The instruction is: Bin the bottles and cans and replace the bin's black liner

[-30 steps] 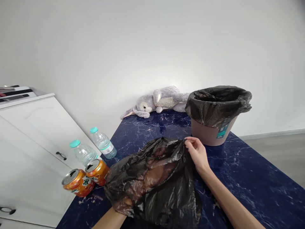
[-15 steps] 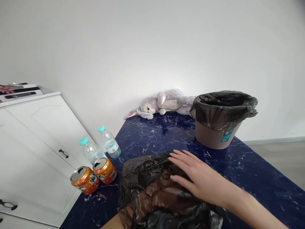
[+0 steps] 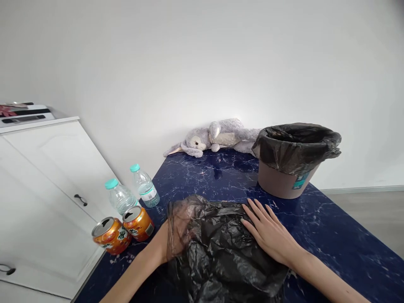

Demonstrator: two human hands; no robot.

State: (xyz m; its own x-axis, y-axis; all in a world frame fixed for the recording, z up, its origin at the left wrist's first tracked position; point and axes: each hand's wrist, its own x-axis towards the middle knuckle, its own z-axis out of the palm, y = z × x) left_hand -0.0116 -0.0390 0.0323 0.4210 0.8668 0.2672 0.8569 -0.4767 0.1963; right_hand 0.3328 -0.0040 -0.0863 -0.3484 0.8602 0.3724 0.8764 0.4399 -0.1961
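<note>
A thin black garbage bag (image 3: 227,248) lies crumpled at the near side of the dark blue marbled table. My right hand (image 3: 268,231) rests flat on the bag's right edge, palm down with fingers spread. Reaching in from the left, my left hand (image 3: 183,219) is covered by the bag and shows dimly through the thin plastic; its fingers cannot be made out. To the left of it stand two opened orange drink cans, a nearer can (image 3: 112,237) and a farther can (image 3: 139,223).
Behind the cans stand two clear bottles with teal caps, one left (image 3: 121,200) and one right (image 3: 145,185). A bin (image 3: 280,181) lined with black plastic stands back right. A grey plush rabbit (image 3: 221,136) lies by the wall. A white cabinet (image 3: 47,189) stands left.
My left hand has moved up and forward under the bag, and more of the forearm shows. The right hand has shifted right and flattened. The bag looks more spread out.
</note>
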